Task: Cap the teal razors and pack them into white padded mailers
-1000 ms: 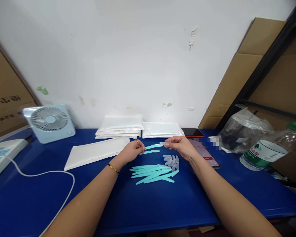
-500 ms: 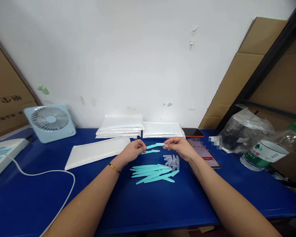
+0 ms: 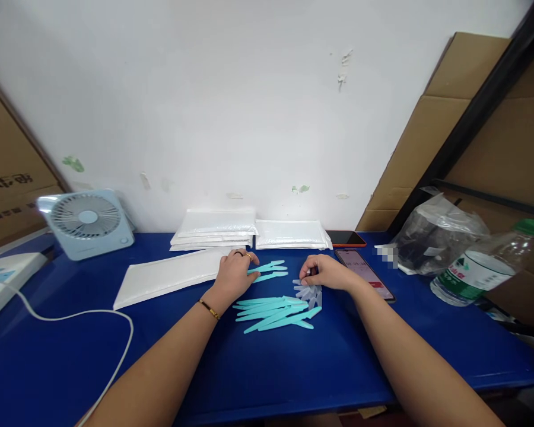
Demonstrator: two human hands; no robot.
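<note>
My left hand (image 3: 237, 274) rests at the back of the blue table, index finger and thumb apart, over the handle ends of a few turquoise eyebrow razors (image 3: 273, 275). Its fingertips touch them, and the handle ends are hidden. My right hand (image 3: 323, 273) has its fingers curled together at the top of a small pile of clear plastic blade caps (image 3: 312, 296). The fingertips pinch at a cap there, partly hidden by the hand. In front of both hands lies a loose fan of several more turquoise eyebrow razors (image 3: 271, 313).
White padded envelopes (image 3: 216, 224) are stacked against the wall; another envelope (image 3: 160, 276) lies left. A phone (image 3: 365, 274) sits beside my right forearm, with a bottle (image 3: 476, 273) and a plastic bag (image 3: 431, 237) beyond. At left are a fan (image 3: 89, 222) and a white cable (image 3: 129, 332).
My hands have moved apart. The razor held between them now lies by the other one near my left hand. My right hand has come down to the clear caps.
</note>
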